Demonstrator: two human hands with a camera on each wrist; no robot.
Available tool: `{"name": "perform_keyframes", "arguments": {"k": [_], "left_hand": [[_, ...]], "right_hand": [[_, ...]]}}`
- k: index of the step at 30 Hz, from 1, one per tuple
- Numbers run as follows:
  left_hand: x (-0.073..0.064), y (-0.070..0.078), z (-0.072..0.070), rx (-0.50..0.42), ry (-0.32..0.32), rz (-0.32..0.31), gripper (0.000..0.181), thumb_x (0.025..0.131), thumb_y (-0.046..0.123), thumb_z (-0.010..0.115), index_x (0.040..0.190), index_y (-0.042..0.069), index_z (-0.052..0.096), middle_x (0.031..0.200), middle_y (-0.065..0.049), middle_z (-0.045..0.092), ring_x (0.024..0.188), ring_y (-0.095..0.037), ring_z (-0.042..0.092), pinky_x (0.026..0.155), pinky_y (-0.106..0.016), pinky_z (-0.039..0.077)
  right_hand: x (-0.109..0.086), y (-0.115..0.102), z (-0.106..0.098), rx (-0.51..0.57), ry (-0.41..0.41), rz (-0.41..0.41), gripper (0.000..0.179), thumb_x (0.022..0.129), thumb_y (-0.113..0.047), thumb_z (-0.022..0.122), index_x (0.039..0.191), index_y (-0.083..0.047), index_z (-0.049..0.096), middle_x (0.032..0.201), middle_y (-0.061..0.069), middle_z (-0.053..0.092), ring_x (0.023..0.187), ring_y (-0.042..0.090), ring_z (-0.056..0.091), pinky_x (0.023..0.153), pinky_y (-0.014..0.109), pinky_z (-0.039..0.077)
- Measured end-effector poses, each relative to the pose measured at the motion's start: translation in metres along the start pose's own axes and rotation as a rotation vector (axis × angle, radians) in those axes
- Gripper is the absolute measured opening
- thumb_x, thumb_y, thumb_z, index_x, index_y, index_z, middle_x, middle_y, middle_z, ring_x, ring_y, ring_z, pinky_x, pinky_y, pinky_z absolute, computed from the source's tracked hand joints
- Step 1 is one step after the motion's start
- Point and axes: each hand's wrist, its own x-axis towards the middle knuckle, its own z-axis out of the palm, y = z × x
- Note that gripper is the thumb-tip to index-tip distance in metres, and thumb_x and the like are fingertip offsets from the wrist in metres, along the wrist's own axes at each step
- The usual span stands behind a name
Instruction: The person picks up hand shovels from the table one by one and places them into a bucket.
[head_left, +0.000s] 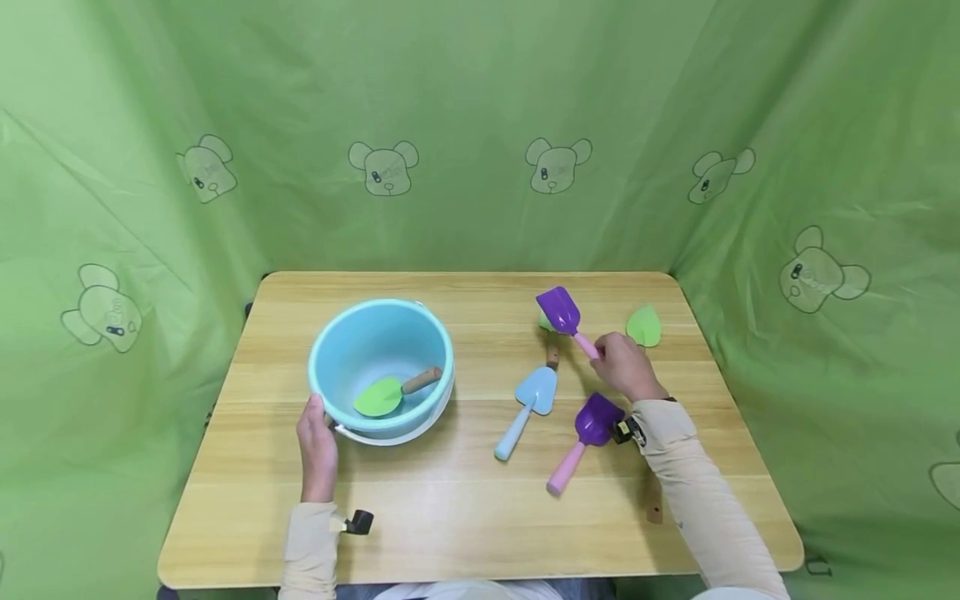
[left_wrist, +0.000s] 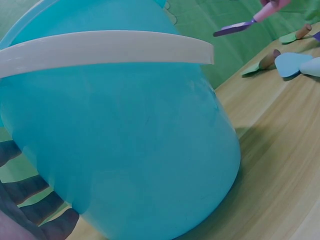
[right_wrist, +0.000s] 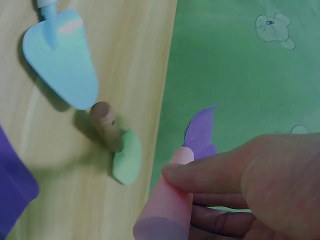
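Bucket (head_left: 360,342), green trowel (head_left: 387,395) inside, touches left hand (head_left: 318,450), fingers apart; right hand (head_left: 627,367) clamps fingers round purple shovel (head_left: 562,313).

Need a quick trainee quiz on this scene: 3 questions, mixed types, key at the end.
1. What does the right grip hold?
2. True or false: the blue bucket has nothing inside.
3. The left grip touches: A) the light-blue trowel; B) the blue bucket; C) the right grip.

Key:
1. A pink-handled purple shovel, raised above the table.
2. False; a green trowel lies in it.
3. B.
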Motion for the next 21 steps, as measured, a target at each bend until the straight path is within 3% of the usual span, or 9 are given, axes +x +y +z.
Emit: {"name": "perform_keyframes", "arguments": {"k": [7, 21], "left_hand": [[0.0, -0.001, -0.001, -0.013, -0.008, 0.006, 0.056, 0.11, 0.053, 0.028, 0.15, 0.023, 0.054, 0.154, -0.007, 0.055, 0.146, -0.026, 0.047, 0.122, -0.055, 0.036], [0.004, -0.001, -0.001, -0.024, -0.033, 0.026, 0.056, 0.111, 0.052, 0.029, 0.152, 0.022, 0.052, 0.156, -0.006, 0.054, 0.149, -0.026, 0.045, 0.127, -0.052, 0.032]], "right_hand": [[-0.001, -0.019, -0.01, -0.01, 0.021, -0.085, 0.008, 0.091, -0.001, 0.068, 0.093, 0.004, 0.073, 0.069, 0.009, 0.061, 0.06, 0.02, 0.051, 0.051, 0.029, 0.042], [-0.007, -0.065, -0.03, -0.057, 0.017, -0.17, 0.005, 0.091, 0.0, 0.069, 0.087, 0.0, 0.072, 0.063, 0.004, 0.05, 0.058, 0.016, 0.043, 0.05, 0.027, 0.033]]}}
